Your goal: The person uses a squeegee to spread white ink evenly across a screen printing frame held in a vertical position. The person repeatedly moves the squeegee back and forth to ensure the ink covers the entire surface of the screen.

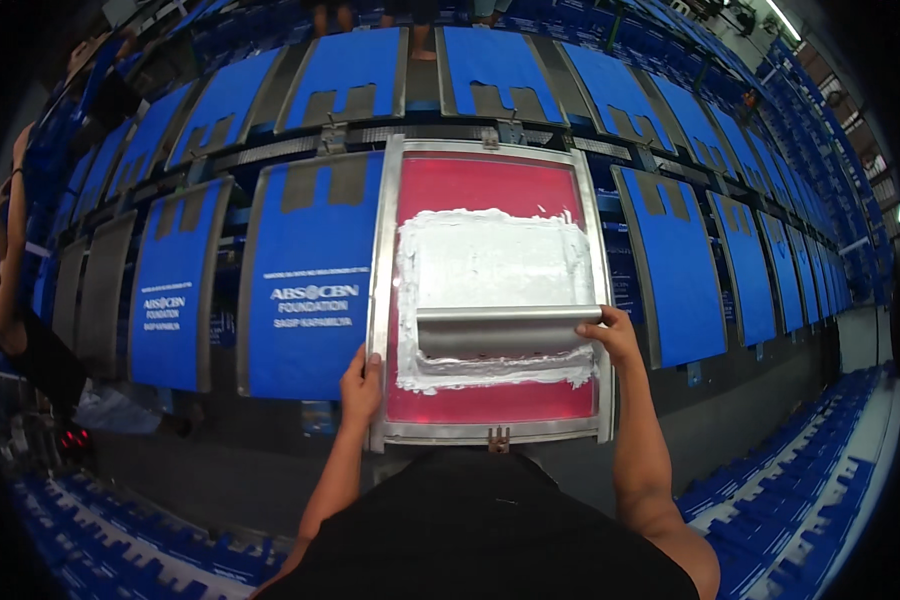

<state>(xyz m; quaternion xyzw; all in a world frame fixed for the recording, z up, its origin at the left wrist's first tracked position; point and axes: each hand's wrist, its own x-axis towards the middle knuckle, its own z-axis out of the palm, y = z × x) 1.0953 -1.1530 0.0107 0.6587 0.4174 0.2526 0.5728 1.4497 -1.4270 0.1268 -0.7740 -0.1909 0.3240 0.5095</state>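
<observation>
In front of me lies a screen printing frame with metal rails [380, 250] and a red mesh [485, 184]. White ink [497, 248] covers the middle of the mesh, with thick ridges around its edges. A wide metal squeegee [500, 330] rests across the lower part of the ink. My right hand [615, 335] pinches the squeegee's right end, thumb on its top face. On the frame's left rail, near the lower corner, my left hand [361, 388] grips with its fingers closed around the edge. Whatever lies beneath the frame is hidden.
Blue bag [308, 285] with white print lies flat on a board left of the frame; another printed blue bag [170, 290] is beyond it. Unprinted blue bags [670, 270] lie on boards to the right and along a far row. A person [40, 345] stands at far left.
</observation>
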